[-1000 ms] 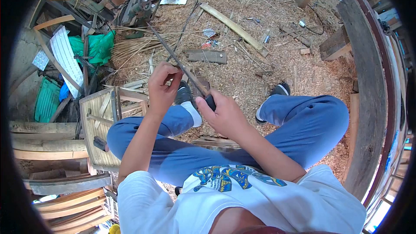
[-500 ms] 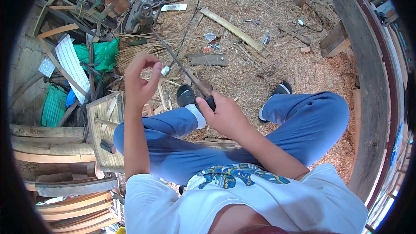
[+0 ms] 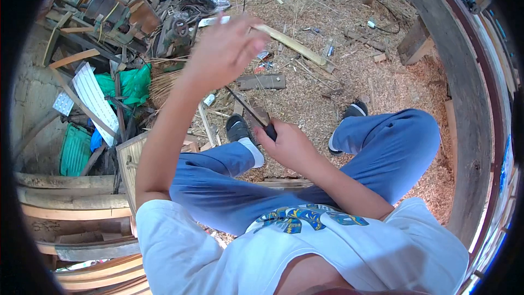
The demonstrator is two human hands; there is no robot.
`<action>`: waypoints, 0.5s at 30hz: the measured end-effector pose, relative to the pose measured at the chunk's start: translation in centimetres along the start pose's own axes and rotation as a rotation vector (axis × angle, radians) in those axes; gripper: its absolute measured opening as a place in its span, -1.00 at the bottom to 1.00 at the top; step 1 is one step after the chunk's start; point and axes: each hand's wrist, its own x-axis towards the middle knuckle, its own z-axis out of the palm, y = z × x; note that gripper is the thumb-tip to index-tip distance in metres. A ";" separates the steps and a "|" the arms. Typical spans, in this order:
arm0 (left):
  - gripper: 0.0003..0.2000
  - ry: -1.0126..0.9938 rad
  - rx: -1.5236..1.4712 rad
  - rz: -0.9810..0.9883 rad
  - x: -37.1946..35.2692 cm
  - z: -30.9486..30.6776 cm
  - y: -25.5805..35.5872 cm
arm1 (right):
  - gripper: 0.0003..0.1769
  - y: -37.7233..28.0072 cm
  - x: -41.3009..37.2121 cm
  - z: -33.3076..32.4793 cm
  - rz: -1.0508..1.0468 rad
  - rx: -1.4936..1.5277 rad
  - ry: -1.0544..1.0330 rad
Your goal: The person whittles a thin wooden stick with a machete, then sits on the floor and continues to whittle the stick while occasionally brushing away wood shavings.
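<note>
I see the right hand [image 3: 290, 145] wrapped round a black handle [image 3: 271, 131]; its blade [image 3: 245, 105] runs out over the floor [image 3: 314, 106], far end hidden behind the left wrist [image 3: 197, 81]. The left hand [image 3: 226, 48] is blurred (I can't tell its grip). Beyond, heaped scrap [image 3: 106, 8] defies sorting.

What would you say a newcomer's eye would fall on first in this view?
Probably the left hand, blurred in the upper middle of the view, and below it the right hand, gripping the black handle of a thin tool. After that, perhaps the bright green plastic sheet amid the clutter at left, with a long white strip beside it.
</note>
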 end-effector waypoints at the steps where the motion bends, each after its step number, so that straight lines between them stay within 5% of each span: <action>1: -0.44 -0.056 0.001 -0.024 -0.9 1.9 -0.4 | -0.42 0.1 -0.1 0.0 0.004 0.013 -0.020; 3: -0.37 -0.161 0.012 -0.069 -1.9 4.6 -1.3 | -0.41 0.2 0.2 -0.3 0.002 0.037 -0.056; 10: -0.53 0.130 0.056 0.099 2.7 -6.2 1.1 | -0.39 -0.1 -0.1 -0.9 0.107 -0.009 -0.077; 14: -0.54 -0.268 0.086 -0.012 -1.3 5.0 -0.5 | -0.38 -0.2 -0.1 -0.9 0.051 0.051 -0.080; 15: -0.53 -0.228 0.083 -0.019 -0.9 4.5 -0.5 | -0.38 -0.1 -0.1 -0.9 0.033 0.063 -0.080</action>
